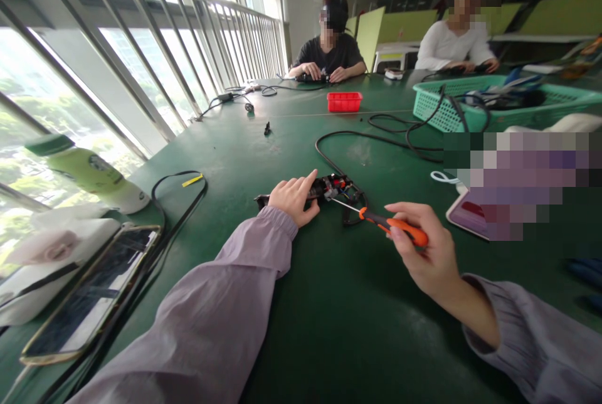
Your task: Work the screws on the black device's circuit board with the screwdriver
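Observation:
My left hand [292, 199] grips a long black corded device [337, 186] and holds it down on the green table. The device's right end lies open, showing red parts and thin wires; my fingers cover much of its body. A screwdriver [410, 232] with an orange and black handle is held between the fingers and thumb of my right hand [430, 253]. Its shaft points left, with the tip at the open end of the device. Whether the tip sits on a screw is too small to tell. A black cord [371, 134] runs from the device toward the back right.
A red tray [345, 102] and a small black part [267, 128] lie farther back. At right stand a green basket [442, 106] of tools and a phone [470, 216]. A bottle [94, 175], another phone [94, 291] and cables occupy the left. Two people sit across the table.

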The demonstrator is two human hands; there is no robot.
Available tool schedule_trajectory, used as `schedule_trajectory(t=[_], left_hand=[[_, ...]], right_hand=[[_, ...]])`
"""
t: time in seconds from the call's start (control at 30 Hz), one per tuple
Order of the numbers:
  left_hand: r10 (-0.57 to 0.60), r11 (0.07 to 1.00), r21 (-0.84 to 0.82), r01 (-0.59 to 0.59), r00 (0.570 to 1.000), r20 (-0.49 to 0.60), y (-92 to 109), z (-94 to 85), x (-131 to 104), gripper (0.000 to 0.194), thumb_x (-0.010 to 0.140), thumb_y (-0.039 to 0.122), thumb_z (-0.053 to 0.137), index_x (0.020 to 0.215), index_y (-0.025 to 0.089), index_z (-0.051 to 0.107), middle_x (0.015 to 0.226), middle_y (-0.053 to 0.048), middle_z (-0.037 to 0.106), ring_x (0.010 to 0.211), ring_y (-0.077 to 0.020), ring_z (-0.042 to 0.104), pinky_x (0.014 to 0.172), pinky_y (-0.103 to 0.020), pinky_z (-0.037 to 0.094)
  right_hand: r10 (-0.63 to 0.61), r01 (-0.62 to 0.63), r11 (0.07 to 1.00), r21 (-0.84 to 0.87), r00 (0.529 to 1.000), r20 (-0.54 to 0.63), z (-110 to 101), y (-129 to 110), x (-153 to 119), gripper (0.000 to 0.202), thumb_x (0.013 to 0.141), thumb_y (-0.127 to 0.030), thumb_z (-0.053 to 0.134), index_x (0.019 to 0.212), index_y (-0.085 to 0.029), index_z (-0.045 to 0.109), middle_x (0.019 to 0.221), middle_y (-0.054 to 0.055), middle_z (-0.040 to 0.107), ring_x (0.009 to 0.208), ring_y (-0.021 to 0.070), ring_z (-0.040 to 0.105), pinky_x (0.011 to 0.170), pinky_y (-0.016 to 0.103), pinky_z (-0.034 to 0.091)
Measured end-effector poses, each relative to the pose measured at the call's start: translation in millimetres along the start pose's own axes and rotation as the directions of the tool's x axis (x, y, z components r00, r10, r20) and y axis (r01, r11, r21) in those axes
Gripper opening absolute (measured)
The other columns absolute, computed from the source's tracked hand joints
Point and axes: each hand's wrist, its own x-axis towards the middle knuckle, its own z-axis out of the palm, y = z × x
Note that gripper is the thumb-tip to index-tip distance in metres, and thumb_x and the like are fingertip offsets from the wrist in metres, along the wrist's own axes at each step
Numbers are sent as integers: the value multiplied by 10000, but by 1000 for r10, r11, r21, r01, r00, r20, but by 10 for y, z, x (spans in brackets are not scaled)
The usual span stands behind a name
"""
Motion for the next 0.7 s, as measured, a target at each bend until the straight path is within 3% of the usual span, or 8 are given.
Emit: schedule_trajectory(t=[0.07,0.13,0.23,0.33,0.4,0.53,0.7], left_hand=[[4,1000,2,-4,1000,-3,1,-3,-2,593,765,311,426,1325,128,352,1044,-66,632,930,-219,579,767,-339,422],[7,1000,0,-7,1000,-4,2,-6,-3,591,765,314,428,1322,131,357,1051,-65,630,933,-219,578,768,-341,421],[7,1000,-6,-7,1000,-1,5,-7,-4,580,771,323,423,1316,132,364,1035,-60,634,941,-218,576,772,-340,420],[8,1000,-5,-8,1000,-6,6,-5,-5,570,780,334,415,1310,130,371,1020,-57,637,938,-218,578,771,-342,422],[11,1000,-4,-11,1000,-11,8,-4,-6,566,784,341,417,1307,129,375,1020,-59,638,940,-219,578,772,-343,422],[9,1000,-12,-9,1000,-11,12,-12,-3,560,798,363,419,1308,135,373,1026,-63,636,952,-218,579,777,-343,422],[8,1000,-6,-8,1000,-7,6,-8,4,551,812,371,409,1309,136,372,1032,-62,635,951,-217,579,782,-343,421]], right_hand=[[49,-52,998,26,993,104,-25,-8,-4,194,870,-250,418,998,-210,558,756,10,598,594,118,568,531,246,456],[39,-45,998,41,991,125,-35,-9,-11,234,887,-252,376,1019,-214,566,782,17,606,566,107,551,501,237,441],[-32,32,999,5,999,-4,-13,7,-18,260,832,-200,474,1086,-220,527,842,25,584,602,109,556,542,244,469],[-140,135,990,-37,978,-156,16,21,-19,382,741,-161,577,1108,-219,492,932,50,557,795,164,590,696,306,507],[-145,139,989,-56,979,-145,20,16,-18,348,731,-161,589,1064,-222,508,937,51,569,800,167,599,696,307,511],[-53,54,996,-71,998,17,10,-6,-17,215,773,-163,553,978,-226,536,759,-3,598,587,110,584,538,236,485],[-170,163,985,-54,972,-162,20,14,-14,395,709,-157,612,1081,-223,496,914,48,582,823,181,594,716,328,510]])
